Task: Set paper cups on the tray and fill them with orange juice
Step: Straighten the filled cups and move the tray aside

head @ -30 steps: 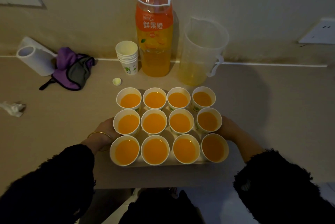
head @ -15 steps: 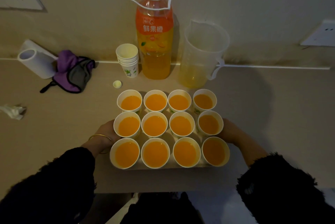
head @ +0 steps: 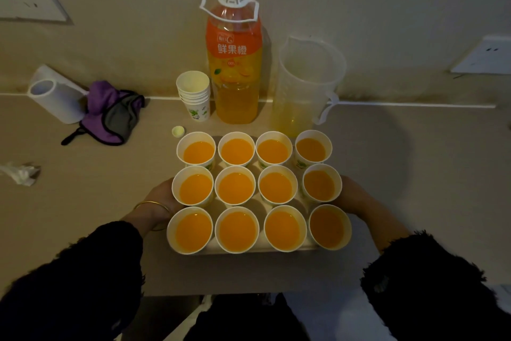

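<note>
— At lower centre of the frame, how do the hands sit?
— Left hand (head: 163,197) and right hand (head: 352,197) flank the tray (head: 261,251) at its short ends, forearms angling in from the lower corners.
— Gripping it?
— Cannot tell; cups hide the fingers.
— And the tray?
— Probably resting on the table (head: 414,175), long side running left to right. Twelve upright paper cups (head: 216,186) stand in three rows of four, all holding orange juice (head: 237,230).

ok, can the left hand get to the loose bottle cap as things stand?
Probably yes. The bottle cap lies bare on the table beside the back-left cup, nothing over it. The left hand seems to grip the tray, so it must let go first.
</note>
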